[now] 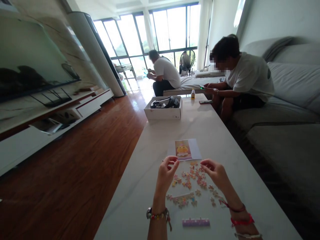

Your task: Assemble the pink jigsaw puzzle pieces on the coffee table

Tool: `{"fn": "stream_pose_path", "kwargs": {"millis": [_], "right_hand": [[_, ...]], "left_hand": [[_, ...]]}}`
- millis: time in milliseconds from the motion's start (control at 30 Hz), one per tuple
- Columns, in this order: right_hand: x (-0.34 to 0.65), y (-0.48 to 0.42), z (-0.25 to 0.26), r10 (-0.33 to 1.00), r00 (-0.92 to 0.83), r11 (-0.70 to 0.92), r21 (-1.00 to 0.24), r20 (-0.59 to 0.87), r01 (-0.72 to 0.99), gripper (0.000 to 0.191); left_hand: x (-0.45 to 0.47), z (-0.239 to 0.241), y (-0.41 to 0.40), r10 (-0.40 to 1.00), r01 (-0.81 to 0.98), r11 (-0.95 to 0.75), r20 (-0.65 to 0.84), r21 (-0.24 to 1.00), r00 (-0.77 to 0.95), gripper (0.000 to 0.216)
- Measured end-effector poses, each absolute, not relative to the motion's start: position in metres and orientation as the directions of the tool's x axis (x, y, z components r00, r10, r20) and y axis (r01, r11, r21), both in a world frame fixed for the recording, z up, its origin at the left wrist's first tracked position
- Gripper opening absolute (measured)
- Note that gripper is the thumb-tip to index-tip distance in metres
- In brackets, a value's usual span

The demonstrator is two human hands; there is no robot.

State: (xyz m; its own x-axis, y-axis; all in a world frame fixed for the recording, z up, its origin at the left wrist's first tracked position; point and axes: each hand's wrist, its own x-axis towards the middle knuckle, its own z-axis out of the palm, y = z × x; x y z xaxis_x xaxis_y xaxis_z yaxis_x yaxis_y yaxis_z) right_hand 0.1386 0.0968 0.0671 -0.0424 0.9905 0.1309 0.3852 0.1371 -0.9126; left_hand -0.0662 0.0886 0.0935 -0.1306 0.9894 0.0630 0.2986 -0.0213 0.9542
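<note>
The left hand hovers with fingers curled, thumb and forefinger pinched; whether it grips a piece I cannot tell. Loose puzzle pieces lie scattered between and below both hands on the pale desk. The right hand is likewise half closed above them. A picture card lies just beyond. Farther off stands a white box; a person sits on the sofa.

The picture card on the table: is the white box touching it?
Apart. The head view shows a wide stretch of bare table between the picture card and the white box, which sits farther away.
</note>
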Motion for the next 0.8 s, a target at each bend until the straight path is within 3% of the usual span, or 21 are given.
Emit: {"fn": "stream_pose_path", "kwargs": {"millis": [300,533,800], "right_hand": [[0.140,0.091,0.066,0.992,-0.036,0.121,-0.890,0.117,0.441,0.022],[0.141,0.087,0.060,0.989,-0.131,0.127,-0.873,0.073,0.470,0.021],[0.145,0.085,0.054,0.993,-0.068,0.122,-0.866,0.101,0.485,0.023]], "left_hand": [[-0.064,0.090,0.084,0.991,0.295,0.018,0.023,0.955,-0.133,0.030],[-0.060,0.079,0.076,0.993,0.286,0.062,-0.030,0.956,-0.114,0.031],[-0.065,0.074,0.073,0.989,0.265,0.087,-0.051,0.960,-0.141,0.032]]}}
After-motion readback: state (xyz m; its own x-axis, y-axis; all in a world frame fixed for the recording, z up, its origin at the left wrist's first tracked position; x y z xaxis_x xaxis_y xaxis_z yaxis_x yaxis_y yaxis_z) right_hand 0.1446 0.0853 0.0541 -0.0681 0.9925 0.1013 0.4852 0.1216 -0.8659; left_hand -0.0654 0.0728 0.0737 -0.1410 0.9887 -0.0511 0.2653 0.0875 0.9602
